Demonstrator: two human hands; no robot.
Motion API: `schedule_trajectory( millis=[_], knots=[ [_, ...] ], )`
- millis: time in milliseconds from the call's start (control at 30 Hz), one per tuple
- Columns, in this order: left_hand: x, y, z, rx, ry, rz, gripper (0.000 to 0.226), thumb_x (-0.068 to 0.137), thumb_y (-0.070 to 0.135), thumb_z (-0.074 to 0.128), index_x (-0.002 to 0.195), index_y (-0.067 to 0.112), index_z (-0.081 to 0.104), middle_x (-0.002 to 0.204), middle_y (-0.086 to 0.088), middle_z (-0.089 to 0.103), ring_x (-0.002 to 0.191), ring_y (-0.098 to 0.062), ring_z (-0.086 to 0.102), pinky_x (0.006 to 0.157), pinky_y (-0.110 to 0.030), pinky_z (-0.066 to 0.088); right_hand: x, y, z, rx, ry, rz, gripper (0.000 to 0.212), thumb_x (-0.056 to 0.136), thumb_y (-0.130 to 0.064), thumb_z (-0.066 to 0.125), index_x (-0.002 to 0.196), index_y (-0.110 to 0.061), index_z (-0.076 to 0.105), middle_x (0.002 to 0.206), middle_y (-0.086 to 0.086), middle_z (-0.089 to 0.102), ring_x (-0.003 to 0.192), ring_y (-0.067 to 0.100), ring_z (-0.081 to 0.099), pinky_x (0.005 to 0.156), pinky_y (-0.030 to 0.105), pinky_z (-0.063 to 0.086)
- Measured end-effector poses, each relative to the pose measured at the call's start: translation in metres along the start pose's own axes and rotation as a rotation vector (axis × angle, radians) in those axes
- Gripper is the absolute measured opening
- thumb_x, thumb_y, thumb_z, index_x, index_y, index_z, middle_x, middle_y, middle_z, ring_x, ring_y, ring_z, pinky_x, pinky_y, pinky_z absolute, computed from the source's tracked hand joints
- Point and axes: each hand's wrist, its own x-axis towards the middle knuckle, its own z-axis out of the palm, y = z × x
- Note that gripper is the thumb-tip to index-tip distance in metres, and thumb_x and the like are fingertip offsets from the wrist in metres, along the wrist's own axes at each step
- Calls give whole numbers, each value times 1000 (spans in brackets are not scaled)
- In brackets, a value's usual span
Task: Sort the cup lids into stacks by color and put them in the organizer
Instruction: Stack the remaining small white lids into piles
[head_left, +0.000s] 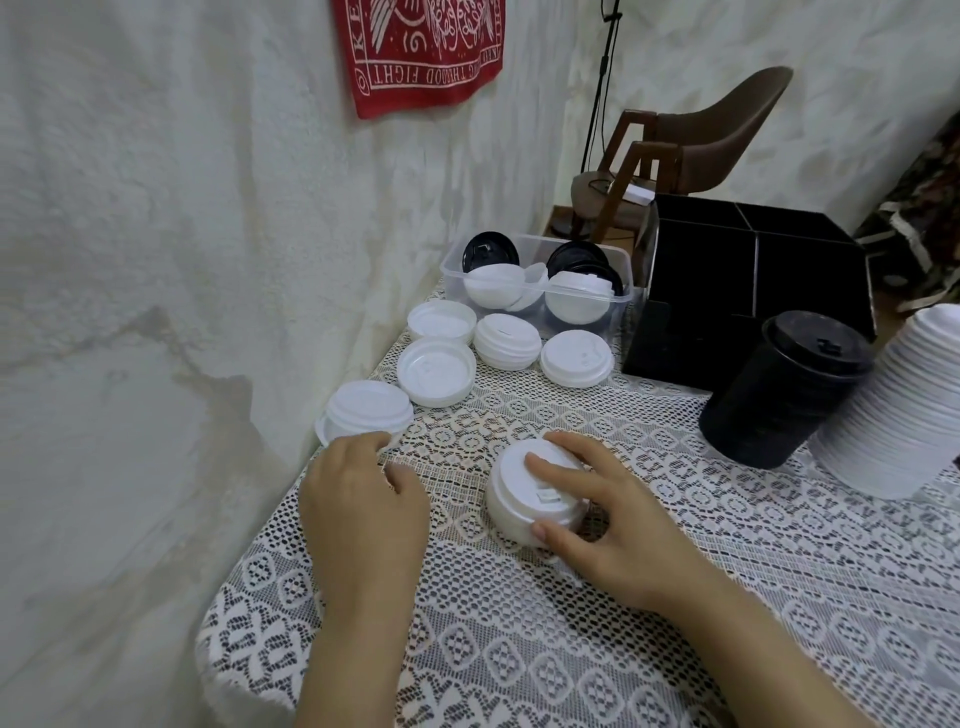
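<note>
1. A rough white plastered wall (156, 208) ran along the tabletop's left edge, stained brownish low down.
2. A red printed cloth (421, 52) hung high on it.
3. Beyond the far edge stood a brown chair (717, 135) with wooden legs and a thin black stand (605, 67).
4. White lace (675, 623) covered the tabletop.

Right hand (613, 535) grips a short white lid stack (514, 483)
</note>
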Motion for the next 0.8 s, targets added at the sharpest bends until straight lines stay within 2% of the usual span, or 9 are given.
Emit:
schedule_trajectory(
  millis=[67,233,367,433,533,600,667,700,800],
  knots=[
    [2,-12,3,83,15,21,28,75,-7,64,103,-5,68,101,-20,68,98,-40,58,87,-51,45,0,0,0,8,-1,5,57,85,-35,71,138,-37,50,149,-24,27,136,-3,29,109,15,21],
    [7,-26,8,226,-82,-13,35,76,-4,64,111,0,69,114,-17,67,117,-40,52,103,-60,32,-1,2,3,45,7,4,57,84,-37,72,136,-40,50,148,-26,26,136,-4,28,111,18,22],
    [7,-24,9,232,-23,-21,21,75,-3,67,92,6,75,97,-14,70,100,-40,54,97,-57,36,-1,4,5,86,15,3,55,83,-37,72,133,-45,50,147,-28,27,135,-7,28,114,22,25],
    [7,-20,6,183,27,-23,15,78,1,69,90,6,75,94,-12,71,95,-39,51,93,-52,35,-1,5,5,92,14,3,55,83,-37,72,133,-47,50,146,-29,27,135,-7,29,115,23,27],
    [9,-13,-3,-34,-2,-100,14,86,12,65,96,12,74,89,-4,69,98,-33,51,92,-48,39,-1,7,6,100,15,-1,55,82,-39,72,132,-48,50,146,-29,27,135,-6,29,114,26,28],
    [12,-4,-14,-305,-50,-206,10,89,18,62,91,22,71,84,3,67,89,-27,59,77,-41,49,-1,7,6,109,16,-3,56,81,-41,71,132,-48,50,146,-29,28,135,-6,30,114,27,29],
    [15,6,-23,-581,-118,-357,19,90,11,61,84,28,68,80,5,67,75,-16,61,63,-29,48,-1,8,6,112,17,-5,55,82,-39,72,132,-49,50,146,-30,27,135,-6,30,114,26,29],
    [16,10,-28,-696,-151,-435,23,90,6,60,85,28,67,79,4,67,71,-13,59,61,-26,46,-1,8,6,114,17,-7,55,82,-38,72,132,-49,49,146,-30,27,135,-7,29,113,25,28],
    [18,12,-34,-856,-271,-582,32,91,-4,53,106,22,63,79,-2,63,74,-17,57,63,-32,46,0,8,7,126,20,-12,54,82,-39,72,131,-50,49,144,-33,27,134,-9,28,112,22,27]
  ],
)
